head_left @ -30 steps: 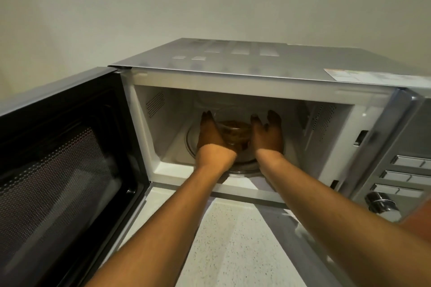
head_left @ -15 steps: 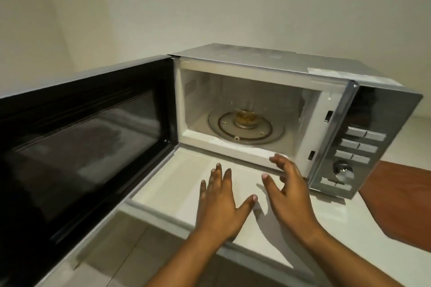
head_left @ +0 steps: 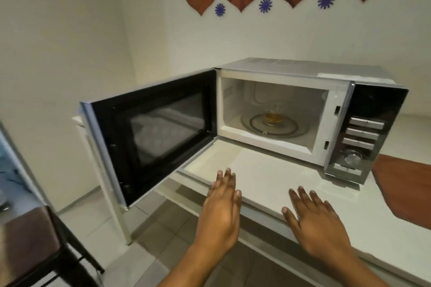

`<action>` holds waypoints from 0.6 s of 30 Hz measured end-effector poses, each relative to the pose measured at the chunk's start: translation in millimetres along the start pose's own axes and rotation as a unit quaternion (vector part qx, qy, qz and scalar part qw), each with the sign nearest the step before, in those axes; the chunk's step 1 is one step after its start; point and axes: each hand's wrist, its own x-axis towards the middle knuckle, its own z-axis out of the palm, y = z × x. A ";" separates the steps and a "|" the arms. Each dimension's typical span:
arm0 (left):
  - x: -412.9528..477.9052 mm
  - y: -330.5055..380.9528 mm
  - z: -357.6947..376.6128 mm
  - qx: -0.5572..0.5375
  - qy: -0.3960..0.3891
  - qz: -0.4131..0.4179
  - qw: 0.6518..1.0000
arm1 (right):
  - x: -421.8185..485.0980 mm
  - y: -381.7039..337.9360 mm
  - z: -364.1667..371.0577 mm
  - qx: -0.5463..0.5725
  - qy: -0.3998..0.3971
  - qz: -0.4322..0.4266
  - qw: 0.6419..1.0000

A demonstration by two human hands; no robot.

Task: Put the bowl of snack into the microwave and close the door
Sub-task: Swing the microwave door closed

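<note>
1. The bowl of snack (head_left: 273, 117) sits on the round glass plate (head_left: 291, 131) inside the microwave (head_left: 303, 72). It looks like it is in the middle of the plate, well back from the front edge, so I think it is in a good spot.
2. The door (head_left: 149, 140) is wide open. It swings out to the left, at about 9 o'clock from the bowl.
3. The step now is to shut the door. I think the left hand (head_left: 220, 214) is the best one for this, because the door is on its side, at about 10 o'clock from it.
4. To do it well, push on the outer edge of the door, far from the hinge, and swing it gently to the right until it clicks. A hard slam could shake the bowl.
5. Keep fingers out of the gap as it shuts.
6. The left hand is flat and open, fingers close together. It holds nothing and hovers by the front edge of the white counter (head_left: 268, 182).
7. The right hand (head_left: 319, 226) is open too, fingers spread. It holds nothing. It is low over the counter; I cannot tell if it touches.
</note>
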 end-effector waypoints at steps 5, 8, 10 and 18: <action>-4.0 -1.0 -104.2 -0.040 0.225 0.060 0.972 | 0.7 -2.3 -9.4 -0.015 -0.050 0.021 0.998; 0.6 -10.3 -162.1 -0.048 0.374 0.068 0.924 | 5.4 -6.9 -21.0 -0.035 -0.101 0.030 0.994; 9.2 -16.5 -191.0 -0.066 0.416 0.041 0.906 | 9.0 -13.0 -32.4 -0.047 -0.136 0.031 0.989; 45.0 -24.0 -213.8 -0.147 0.336 -0.050 0.929 | 9.2 -17.2 -31.8 -0.066 -0.065 0.058 0.994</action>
